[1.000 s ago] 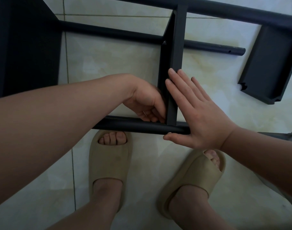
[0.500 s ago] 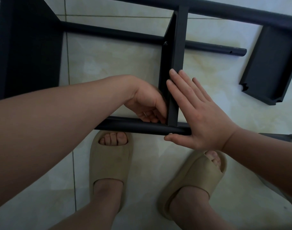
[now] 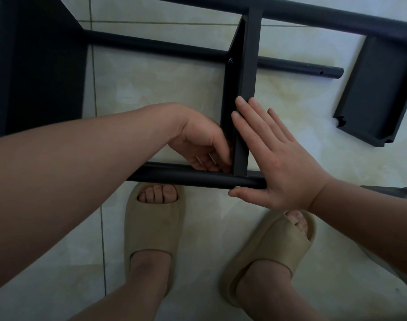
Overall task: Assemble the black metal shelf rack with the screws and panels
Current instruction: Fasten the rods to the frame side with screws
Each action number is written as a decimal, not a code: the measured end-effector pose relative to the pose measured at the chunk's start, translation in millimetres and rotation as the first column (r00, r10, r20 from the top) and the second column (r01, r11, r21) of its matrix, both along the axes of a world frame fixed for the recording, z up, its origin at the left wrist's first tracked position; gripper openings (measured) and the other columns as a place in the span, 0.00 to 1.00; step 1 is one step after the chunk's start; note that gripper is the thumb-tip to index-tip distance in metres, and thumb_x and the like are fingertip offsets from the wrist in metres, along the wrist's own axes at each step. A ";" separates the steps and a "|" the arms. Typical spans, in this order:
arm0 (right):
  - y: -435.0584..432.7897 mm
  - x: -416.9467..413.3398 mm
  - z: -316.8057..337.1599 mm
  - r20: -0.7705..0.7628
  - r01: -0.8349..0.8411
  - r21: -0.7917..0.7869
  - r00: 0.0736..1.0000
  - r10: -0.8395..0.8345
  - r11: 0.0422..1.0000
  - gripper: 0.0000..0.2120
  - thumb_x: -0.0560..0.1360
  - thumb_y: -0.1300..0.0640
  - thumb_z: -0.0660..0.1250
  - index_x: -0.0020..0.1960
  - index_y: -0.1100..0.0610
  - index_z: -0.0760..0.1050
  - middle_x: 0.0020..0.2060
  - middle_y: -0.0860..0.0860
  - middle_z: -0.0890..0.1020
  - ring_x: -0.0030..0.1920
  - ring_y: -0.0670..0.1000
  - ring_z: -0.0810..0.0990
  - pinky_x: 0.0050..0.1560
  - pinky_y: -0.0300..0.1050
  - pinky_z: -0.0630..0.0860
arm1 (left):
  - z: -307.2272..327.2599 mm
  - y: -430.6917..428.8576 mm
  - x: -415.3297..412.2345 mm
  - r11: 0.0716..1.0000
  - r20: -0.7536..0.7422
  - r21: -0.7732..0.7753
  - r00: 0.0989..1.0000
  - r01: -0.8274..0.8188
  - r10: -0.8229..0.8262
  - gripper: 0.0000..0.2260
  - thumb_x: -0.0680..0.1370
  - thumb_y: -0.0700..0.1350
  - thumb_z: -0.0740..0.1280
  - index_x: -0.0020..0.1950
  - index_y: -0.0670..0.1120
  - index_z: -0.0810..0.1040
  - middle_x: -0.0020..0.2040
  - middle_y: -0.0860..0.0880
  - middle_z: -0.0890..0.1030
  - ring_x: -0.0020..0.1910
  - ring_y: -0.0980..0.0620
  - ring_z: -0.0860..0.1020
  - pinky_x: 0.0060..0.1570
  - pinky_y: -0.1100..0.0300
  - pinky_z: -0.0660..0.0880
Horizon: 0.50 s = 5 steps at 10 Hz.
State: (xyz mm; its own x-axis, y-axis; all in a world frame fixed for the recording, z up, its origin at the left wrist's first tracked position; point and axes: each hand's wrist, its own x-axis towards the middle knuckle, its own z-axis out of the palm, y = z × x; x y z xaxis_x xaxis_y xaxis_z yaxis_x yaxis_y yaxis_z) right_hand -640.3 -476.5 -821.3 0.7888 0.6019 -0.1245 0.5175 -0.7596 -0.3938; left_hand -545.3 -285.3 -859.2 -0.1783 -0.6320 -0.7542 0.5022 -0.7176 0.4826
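The black rack lies on its side on the tiled floor. Its middle panel (image 3: pixel 248 66) runs from the far tube (image 3: pixel 151 46) to the near tube (image 3: pixel 174 174). My left hand (image 3: pixel 197 140) is curled into the corner where this panel meets the near tube, its fingertips pinching a small thin metallic piece, seemingly a screw. My right hand (image 3: pixel 276 158) presses flat against the panel's right face with straight fingers, its thumb under the near tube. A fitted screw (image 3: pixel 230 60) shows at the panel's far joint.
A loose black panel (image 3: pixel 378 89) hangs tilted from the top tube (image 3: pixel 336 17) at the right. A wide end panel (image 3: pixel 40 66) fills the upper left. My feet in beige slippers (image 3: pixel 153 228) (image 3: pixel 267 251) stand just below the near tube.
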 end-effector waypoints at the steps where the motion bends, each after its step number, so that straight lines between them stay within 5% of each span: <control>1: 0.0 0.3 0.0 0.002 0.000 -0.001 1.000 0.000 1.000 0.52 0.74 0.30 0.64 0.82 0.65 0.51 0.82 0.60 0.50 0.82 0.60 0.46 0.80 0.65 0.52 | -0.2 -2.7 -1.9 1.000 0.006 0.006 1.000 0.002 -0.002 0.07 0.79 0.41 0.66 0.53 0.44 0.82 0.46 0.48 0.83 0.43 0.51 0.80 0.50 0.57 0.76; 5: -0.3 0.3 -0.3 0.000 0.003 0.002 1.000 -0.003 1.000 0.53 0.74 0.30 0.65 0.82 0.65 0.52 0.82 0.60 0.50 0.82 0.59 0.46 0.80 0.65 0.52 | 0.4 -5.1 -1.8 1.000 0.049 -0.011 0.998 -0.025 0.025 0.07 0.78 0.35 0.66 0.47 0.45 0.80 0.39 0.51 0.81 0.39 0.54 0.75 0.45 0.61 0.73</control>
